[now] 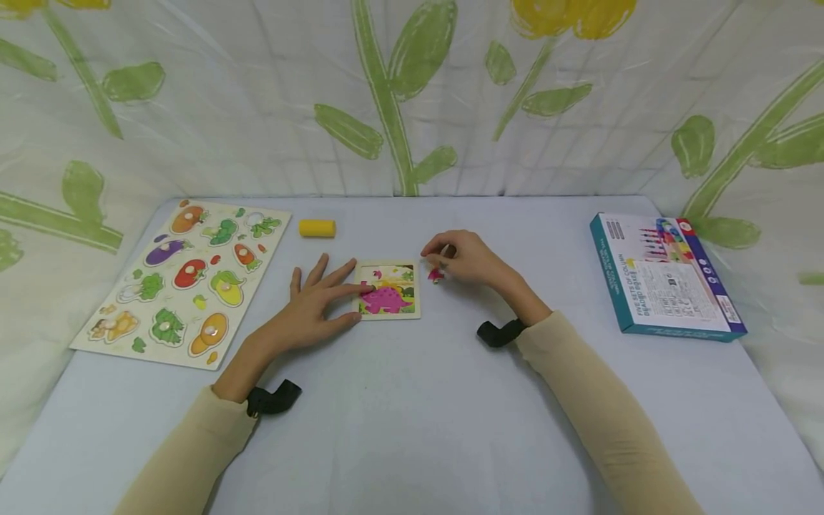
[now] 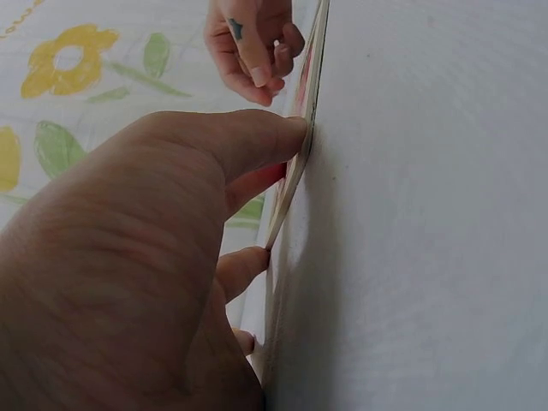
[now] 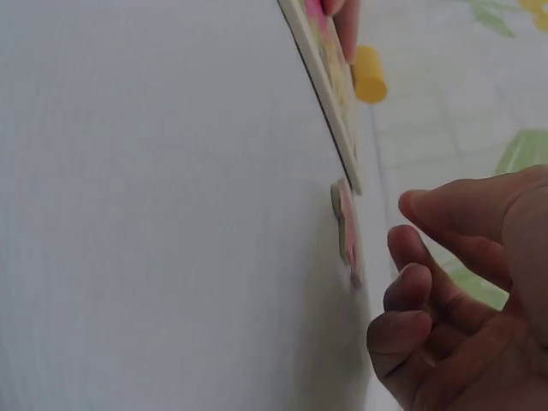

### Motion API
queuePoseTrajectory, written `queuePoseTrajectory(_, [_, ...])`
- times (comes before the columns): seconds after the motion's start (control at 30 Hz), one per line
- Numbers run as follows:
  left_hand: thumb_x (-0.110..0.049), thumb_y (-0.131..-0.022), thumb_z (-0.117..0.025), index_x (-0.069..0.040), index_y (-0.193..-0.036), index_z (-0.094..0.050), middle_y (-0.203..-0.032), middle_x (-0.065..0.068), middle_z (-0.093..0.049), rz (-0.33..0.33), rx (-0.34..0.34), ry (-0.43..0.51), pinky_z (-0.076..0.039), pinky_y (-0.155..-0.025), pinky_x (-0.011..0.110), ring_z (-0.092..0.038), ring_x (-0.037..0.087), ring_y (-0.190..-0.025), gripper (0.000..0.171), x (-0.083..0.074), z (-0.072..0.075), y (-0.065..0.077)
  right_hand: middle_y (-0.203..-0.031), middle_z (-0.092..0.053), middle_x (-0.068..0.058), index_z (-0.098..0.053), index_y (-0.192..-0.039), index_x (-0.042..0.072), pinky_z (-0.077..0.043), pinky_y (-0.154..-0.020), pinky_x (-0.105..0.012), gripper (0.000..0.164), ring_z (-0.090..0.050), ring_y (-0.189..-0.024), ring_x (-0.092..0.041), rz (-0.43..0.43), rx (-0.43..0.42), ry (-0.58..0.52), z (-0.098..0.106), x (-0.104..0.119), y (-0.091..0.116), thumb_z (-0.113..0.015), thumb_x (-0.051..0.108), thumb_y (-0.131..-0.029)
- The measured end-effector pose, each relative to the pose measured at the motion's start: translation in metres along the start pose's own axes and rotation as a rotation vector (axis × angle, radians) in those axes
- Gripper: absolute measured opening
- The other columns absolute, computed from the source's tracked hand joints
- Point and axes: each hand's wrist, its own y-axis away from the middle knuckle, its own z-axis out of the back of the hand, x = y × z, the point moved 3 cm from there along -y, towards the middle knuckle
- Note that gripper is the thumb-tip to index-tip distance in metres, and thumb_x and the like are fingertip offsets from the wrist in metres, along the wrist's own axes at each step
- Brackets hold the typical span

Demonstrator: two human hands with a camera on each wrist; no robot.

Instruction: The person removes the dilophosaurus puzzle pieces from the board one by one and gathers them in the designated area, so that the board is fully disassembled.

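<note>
A small square wooden puzzle (image 1: pixel 389 302) with a pink dinosaur picture lies flat mid-table. My left hand (image 1: pixel 312 307) spreads its fingers at the puzzle's left side, with the index finger touching the picture and the thumb at the near-left edge. To the puzzle's right lies a small pink puzzle piece (image 1: pixel 435 276), its thin edge (image 3: pixel 345 224) showing in the right wrist view. Just over that piece hovers my right hand (image 1: pixel 470 257), fingers loosely bent and thumb apart from them. Nothing shows between its fingers, and a gap separates it from the piece in the right wrist view.
On the left lies a vegetable peg puzzle board (image 1: pixel 215 243). A yellow cylinder (image 1: pixel 317 228) sits behind the left hand. At the right is a teal-edged box (image 1: pixel 669 279). A flower-patterned curtain (image 1: pixel 257 107) hangs behind the table (image 1: pixel 412 429).
</note>
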Motion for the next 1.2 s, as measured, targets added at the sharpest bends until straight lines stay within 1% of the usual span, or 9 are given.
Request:
queuePoseTrajectory(0.17, [-0.039, -0.099, -0.071, -0.026, -0.148, -0.064, -0.179, 0.006, -0.024, 0.010, 0.007, -0.011, 0.016, -0.121, 0.079, 0.007, 0.046, -0.167, 0.051, 0.000, 0.000, -0.001, -0.107, -0.076, -0.009, -0.078, -0.116, 0.009, -0.051, -0.067, -0.027, 0.017, -0.064, -0.074, -0.017, 0.047, 0.023, -0.022, -0.011, 0.012, -0.003, -0.066, 0.014, -0.104])
queuePoseTrajectory(0.27, [-0.038, -0.099, -0.071, -0.026, -0.148, -0.064, -0.179, 0.006, -0.025, 0.006, 0.004, -0.014, 0.015, -0.121, 0.080, 0.006, 0.048, -0.166, 0.051, 0.000, 0.001, -0.001, -0.105, -0.076, -0.008, -0.078, -0.115, 0.008, -0.050, -0.068, -0.026, 0.017, -0.062, -0.074, -0.015, 0.074, 0.044, -0.014, -0.018, 0.021, -0.006, -0.066, 0.014, -0.104])
queuePoseTrajectory(0.4, [-0.036, -0.099, -0.070, -0.025, -0.148, -0.064, -0.178, 0.008, -0.026, -0.002, -0.004, -0.015, 0.014, -0.120, 0.082, 0.004, 0.051, -0.165, 0.050, 0.001, 0.001, -0.001, -0.105, -0.076, -0.006, -0.078, -0.115, 0.009, -0.049, -0.072, -0.026, 0.017, -0.059, -0.077, -0.015, 0.113, 0.067, 0.027, -0.029, 0.032, -0.011, -0.066, 0.013, -0.104])
queuePoseTrajectory(0.6, [-0.038, -0.101, -0.068, -0.026, -0.148, -0.064, -0.178, 0.009, -0.026, -0.006, -0.003, -0.015, 0.012, -0.119, 0.083, 0.003, 0.051, -0.165, 0.049, 0.000, 0.001, -0.001, -0.101, -0.075, -0.006, -0.077, -0.118, 0.008, -0.050, -0.076, -0.027, 0.020, -0.060, -0.081, -0.017, 0.157, 0.125, 0.112, -0.042, 0.046, -0.022, -0.064, 0.009, -0.103])
queuePoseTrajectory(0.83, [-0.037, -0.100, -0.070, -0.026, -0.147, -0.064, -0.178, 0.008, -0.026, -0.004, -0.003, -0.010, 0.013, -0.120, 0.082, 0.004, 0.050, -0.166, 0.049, 0.000, 0.001, 0.000, -0.102, -0.071, -0.005, -0.076, -0.125, 0.012, -0.051, -0.078, -0.028, 0.026, -0.060, -0.087, -0.017, 0.143, 0.208, 0.188, -0.052, 0.052, -0.026, -0.062, 0.009, -0.103])
queuePoseTrajectory(1.03, [-0.038, -0.101, -0.068, -0.026, -0.148, -0.063, -0.178, 0.009, -0.026, -0.005, 0.005, -0.010, 0.012, -0.119, 0.083, 0.003, 0.051, -0.165, 0.049, 0.000, 0.001, 0.000, -0.106, -0.070, -0.007, -0.075, -0.129, 0.015, -0.054, -0.085, -0.031, 0.028, -0.063, -0.095, -0.019, 0.125, 0.228, 0.219, -0.053, 0.051, -0.026, -0.066, 0.011, -0.103])
queuePoseTrajectory(1.2, [-0.038, -0.100, -0.069, -0.026, -0.148, -0.064, -0.178, 0.008, -0.026, -0.007, 0.000, -0.012, 0.013, -0.119, 0.083, 0.004, 0.051, -0.165, 0.050, 0.000, 0.001, 0.000, -0.107, -0.070, -0.007, -0.074, -0.132, 0.015, -0.054, -0.086, -0.032, 0.031, -0.063, -0.096, -0.020, 0.112, 0.232, 0.220, -0.053, 0.052, -0.026, -0.065, 0.011, -0.103])
